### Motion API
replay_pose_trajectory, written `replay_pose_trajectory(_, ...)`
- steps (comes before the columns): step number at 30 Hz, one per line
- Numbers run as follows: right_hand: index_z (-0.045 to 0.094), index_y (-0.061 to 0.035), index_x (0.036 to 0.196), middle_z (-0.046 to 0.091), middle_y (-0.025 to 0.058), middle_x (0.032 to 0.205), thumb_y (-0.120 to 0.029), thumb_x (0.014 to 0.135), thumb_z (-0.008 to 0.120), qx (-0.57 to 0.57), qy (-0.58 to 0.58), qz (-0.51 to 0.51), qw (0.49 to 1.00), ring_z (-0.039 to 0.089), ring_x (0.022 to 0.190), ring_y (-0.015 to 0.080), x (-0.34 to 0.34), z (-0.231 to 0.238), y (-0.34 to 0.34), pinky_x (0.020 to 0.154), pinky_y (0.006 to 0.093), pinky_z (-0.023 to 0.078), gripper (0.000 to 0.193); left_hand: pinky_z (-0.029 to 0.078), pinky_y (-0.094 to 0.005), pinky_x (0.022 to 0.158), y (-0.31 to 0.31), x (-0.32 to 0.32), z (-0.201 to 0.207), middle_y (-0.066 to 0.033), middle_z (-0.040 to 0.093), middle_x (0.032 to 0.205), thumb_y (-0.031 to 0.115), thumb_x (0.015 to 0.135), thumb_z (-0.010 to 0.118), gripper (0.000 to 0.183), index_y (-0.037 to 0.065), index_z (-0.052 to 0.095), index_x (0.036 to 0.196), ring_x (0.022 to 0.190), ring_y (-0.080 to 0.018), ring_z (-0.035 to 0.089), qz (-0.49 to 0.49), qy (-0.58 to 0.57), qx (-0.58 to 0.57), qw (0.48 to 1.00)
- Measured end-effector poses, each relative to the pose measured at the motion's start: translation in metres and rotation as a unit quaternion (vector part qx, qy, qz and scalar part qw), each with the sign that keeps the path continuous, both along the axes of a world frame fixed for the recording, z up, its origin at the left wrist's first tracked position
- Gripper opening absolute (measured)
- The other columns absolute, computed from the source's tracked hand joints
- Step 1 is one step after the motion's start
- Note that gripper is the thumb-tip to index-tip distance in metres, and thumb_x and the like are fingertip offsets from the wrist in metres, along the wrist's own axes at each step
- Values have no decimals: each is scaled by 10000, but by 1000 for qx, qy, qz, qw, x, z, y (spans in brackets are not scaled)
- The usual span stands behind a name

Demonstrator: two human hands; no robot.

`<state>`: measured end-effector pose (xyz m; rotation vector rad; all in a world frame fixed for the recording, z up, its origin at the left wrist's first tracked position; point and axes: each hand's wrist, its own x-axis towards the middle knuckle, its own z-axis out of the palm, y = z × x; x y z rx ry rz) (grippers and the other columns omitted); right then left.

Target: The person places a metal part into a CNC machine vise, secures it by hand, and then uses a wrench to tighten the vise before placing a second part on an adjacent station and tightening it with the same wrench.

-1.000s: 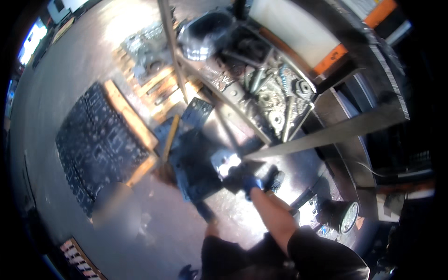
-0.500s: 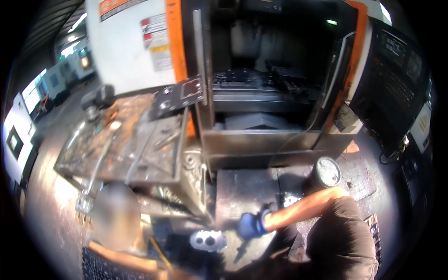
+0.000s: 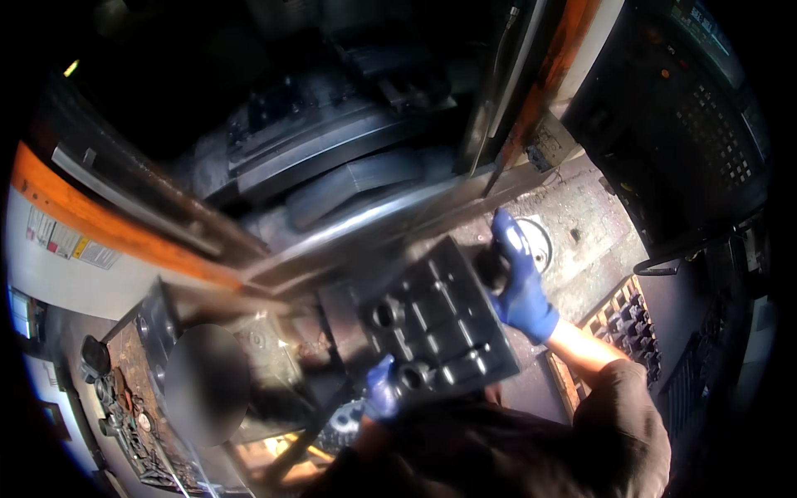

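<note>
Closest to the wearer, the blue-gloved left hand (image 3: 382, 392) is bent around the lower-left corner of a black holed block (image 3: 440, 328), apparently gripping it. The block tilts in front of the body, between the two hands; its longer visible edge slants from upper left to lower right. The gloved right hand (image 3: 525, 286) is just beyond that edge, fingers stretched away from the wearer; I can't tell whether they hold the dark shape beside them. Behind stands a pale-topped round container (image 3: 538, 243), then the machine's steel sill (image 3: 365, 228).
</note>
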<state>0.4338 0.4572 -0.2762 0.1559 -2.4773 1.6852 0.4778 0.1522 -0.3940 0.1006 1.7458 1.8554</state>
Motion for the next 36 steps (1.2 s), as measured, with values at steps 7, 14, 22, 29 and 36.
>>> replay_pose_trajectory(7,511,0,1359,561,166,1338,-144,896,643,-35,13,179,983,544,1233,247,-74,-96,-7,1058,339,413,503,538,-401,821,-32,-140,28,-130,698,1001,207,902,616,223,24,651,1025,904,-258,682,18,3,-34,999)
replay_pose_trajectory(14,552,15,1288,585,174,1282,-209,929,593,-278,-87,149,945,572,1180,255,-163,-21,-50,981,392,458,425,514,-318,861,-81,-279,62,-85,666,1065,115,901,565,287,0,636,1155,947,-175,637,161,27,-20,986)
replay_pose_trajectory(22,637,-3,1087,674,129,951,-263,688,835,180,176,117,961,671,864,284,-281,34,2,769,387,548,516,476,-292,867,-11,-394,139,-36,649,1047,33,811,692,395,37,597,1195,975,-161,603,153,12,74,985)
replay_pose_trajectory(29,613,-24,1243,671,166,1132,-175,784,665,140,159,125,969,650,1010,310,-368,-43,91,944,429,497,486,459,-286,907,77,-483,162,-37,643,1111,22,837,669,411,30,577,1237,1005,-151,599,130,50,40,990)
replay_pose_trajectory(36,625,-5,1029,647,173,1028,-316,976,471,28,101,52,993,660,870,319,-455,-18,198,769,398,536,352,445,-329,996,188,-585,187,-96,601,1253,81,874,694,526,22,491,1356,1156,-214,573,123,83,90,985)
